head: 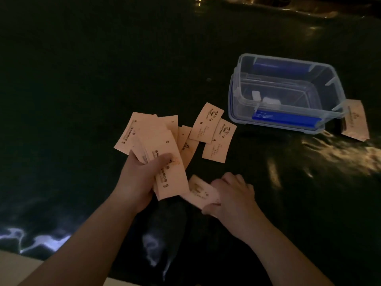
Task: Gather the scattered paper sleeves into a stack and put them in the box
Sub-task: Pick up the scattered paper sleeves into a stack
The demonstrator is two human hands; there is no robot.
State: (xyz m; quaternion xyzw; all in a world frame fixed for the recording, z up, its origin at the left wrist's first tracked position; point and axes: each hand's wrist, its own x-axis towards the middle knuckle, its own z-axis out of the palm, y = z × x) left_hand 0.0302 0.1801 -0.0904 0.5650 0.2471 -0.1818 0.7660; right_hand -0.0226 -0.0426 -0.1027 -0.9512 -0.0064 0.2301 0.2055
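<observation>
**Paper sleeves still being gathered**

Pale paper fills the left hand (142,178), clamped on a fanned stack (156,149). The right hand (231,193) pinches one sleeve (201,191). Loose sleeves (212,131) lie on the dark surface (82,89); next, collect them, then reach the box (288,93).

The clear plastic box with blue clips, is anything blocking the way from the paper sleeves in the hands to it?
Nothing visible blocks it. The clear plastic box with blue clips sits open, lid off. Only two flat paper sleeves lie on the dark table between the left hand, right hand and box.
</observation>
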